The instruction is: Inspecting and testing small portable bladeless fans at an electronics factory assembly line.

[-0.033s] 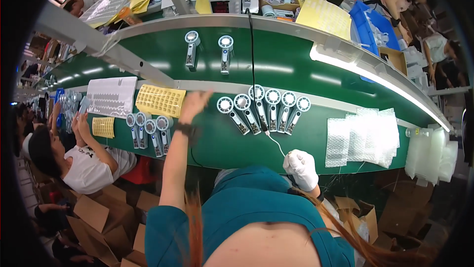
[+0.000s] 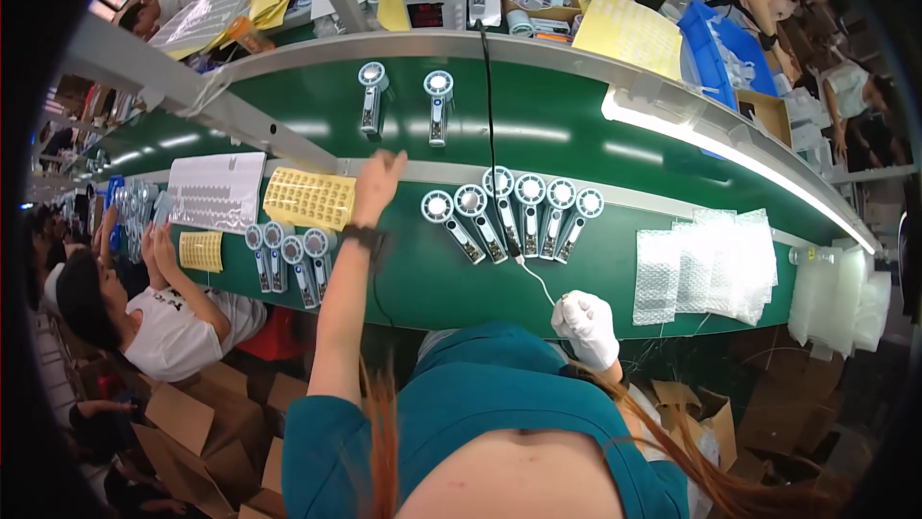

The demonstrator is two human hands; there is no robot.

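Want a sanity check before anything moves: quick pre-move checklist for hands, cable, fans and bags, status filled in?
1. Both hands gloved: not ok. Left hand bare, right hand in a white glove.
2. Right hand gripping the white cable: ok.
3. Cable end inside the glove visible: cannot tell, fingers hide it.
4. Black cord off the six front fans: not ok, it crosses the third from left.
5. Left hand free of small items: cannot tell, fingers curled.
6. Bubble-wrap bags right of those fans: ok, overlapping on the bench.
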